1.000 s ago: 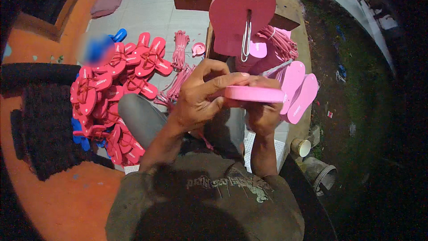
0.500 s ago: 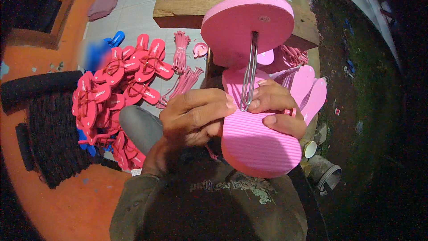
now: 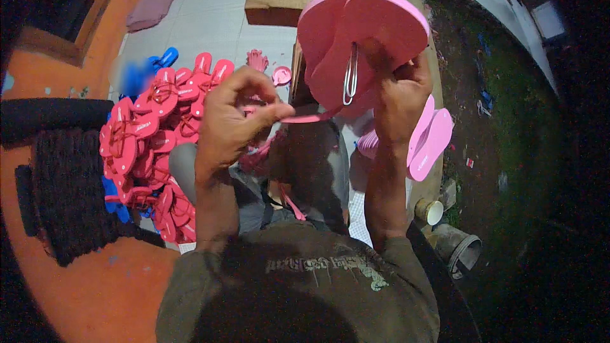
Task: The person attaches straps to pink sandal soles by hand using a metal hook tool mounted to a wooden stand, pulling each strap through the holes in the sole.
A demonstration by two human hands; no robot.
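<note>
Pink flip-flop soles (image 3: 387, 19) are held up tilted at the upper middle. My right hand (image 3: 406, 92) grips them at their right edge, fingers partly hidden behind the foam. A bent metal wire tool (image 3: 350, 79) with a long narrow loop sticks out of the soles toward me. To the left, my left hand (image 3: 236, 117) pinches a thin pink flip-flop strap (image 3: 307, 118) between thumb and fingertips. The strap stretches sideways toward the soles; its far end is lost in shadow there.
Red flip-flops (image 3: 136, 146) lie in a large pile at the left, near a black ribbed mat (image 3: 73, 197). A wooden block (image 3: 276, 1) lies at the back. Pale pink flip-flops (image 3: 432, 143) stand at the right, with a bucket (image 3: 467, 254) below them.
The soles have risen and turned, and my right hand now holds them higher at the right. My left hand has moved left and up, away from the wire tool, with the strap drawn out.
</note>
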